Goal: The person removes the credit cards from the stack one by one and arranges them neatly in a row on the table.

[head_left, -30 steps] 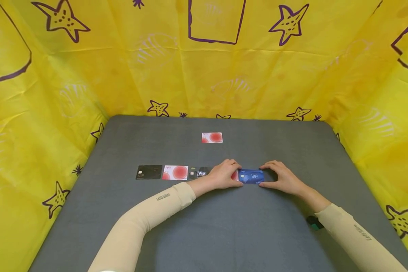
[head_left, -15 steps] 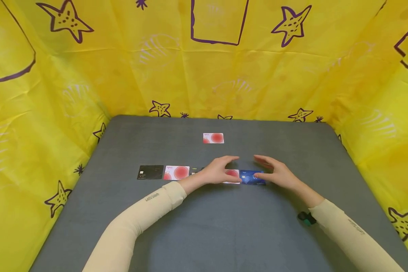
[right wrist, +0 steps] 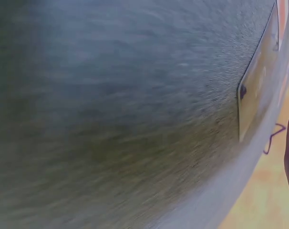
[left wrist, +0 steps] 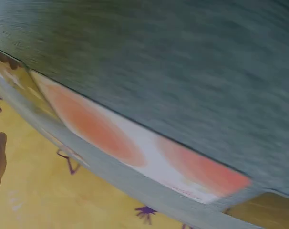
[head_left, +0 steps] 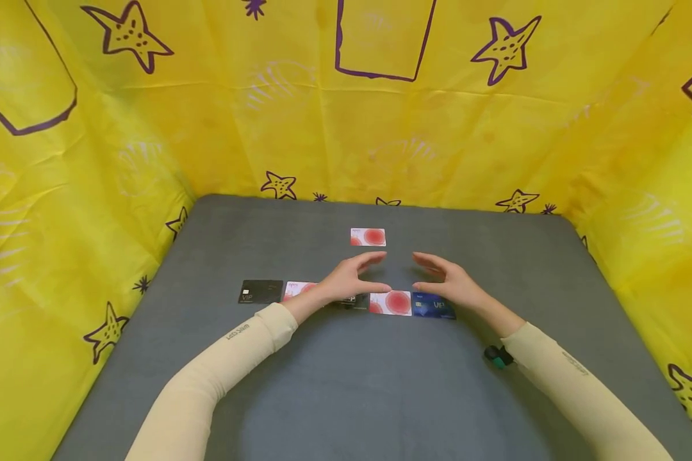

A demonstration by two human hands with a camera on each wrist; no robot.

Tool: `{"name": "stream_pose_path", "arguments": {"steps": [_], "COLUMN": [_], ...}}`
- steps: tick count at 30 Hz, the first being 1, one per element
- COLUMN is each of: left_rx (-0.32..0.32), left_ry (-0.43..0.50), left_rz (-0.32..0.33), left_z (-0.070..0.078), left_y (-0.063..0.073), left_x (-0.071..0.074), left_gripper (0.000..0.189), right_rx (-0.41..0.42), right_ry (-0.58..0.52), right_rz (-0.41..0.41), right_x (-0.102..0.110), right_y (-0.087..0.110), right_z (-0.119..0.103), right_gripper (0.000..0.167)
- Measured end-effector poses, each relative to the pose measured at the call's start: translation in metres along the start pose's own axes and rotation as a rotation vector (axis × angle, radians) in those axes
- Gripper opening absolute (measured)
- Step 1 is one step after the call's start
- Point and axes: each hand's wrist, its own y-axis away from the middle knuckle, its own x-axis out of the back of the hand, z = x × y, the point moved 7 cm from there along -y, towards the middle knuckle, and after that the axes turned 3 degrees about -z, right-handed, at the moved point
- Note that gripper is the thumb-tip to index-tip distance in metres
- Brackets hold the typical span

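A row of bank-style cards lies across the table in the head view. From the left come a black VIP card (head_left: 260,292), a white card with red circles (head_left: 297,289), a dark card (head_left: 359,301), another red-circle card (head_left: 390,303) and a blue VIP card (head_left: 434,306). My left hand (head_left: 346,280) hovers over the row with thumb and fingers spread, its forearm hiding part of the second and third cards. My right hand (head_left: 452,280), also empty, overlaps the blue card's top edge. One more red-circle card (head_left: 368,237) lies alone beyond both hands.
The grey table (head_left: 352,384) is bounded at the back and sides by yellow curtain (head_left: 352,128) with starfish drawings. A small black and green item (head_left: 498,356) sits at the right sleeve's cuff.
Both hands have let go of the blue card, then lifted and drawn away toward the lone card. The blue card now lies flat at the right end of the row.
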Motion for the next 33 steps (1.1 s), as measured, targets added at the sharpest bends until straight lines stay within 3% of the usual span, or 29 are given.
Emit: {"name": "stream_pose_path", "arguments": {"steps": [14,21,33], "left_rx": [0.070,0.092,0.153], "left_ry": [0.099,0.060,-0.002], "left_rz": [0.097,0.149,0.176], "left_z": [-0.025,-0.032,-0.043], "left_y": [0.001,-0.006,-0.019], "left_x": [0.043,0.061,0.080], "left_gripper": [0.078,0.079,0.081], "right_rx": [0.013,0.019,-0.037], "right_ry": [-0.036,-0.044,0.031], "right_rz": [0.014,0.051,0.063], "right_x": [-0.005,0.000,0.006], "right_y": [-0.049,-0.068,-0.090], "right_z": [-0.002,0.001,0.005], "right_gripper": [0.075,0.073,0.075]}}
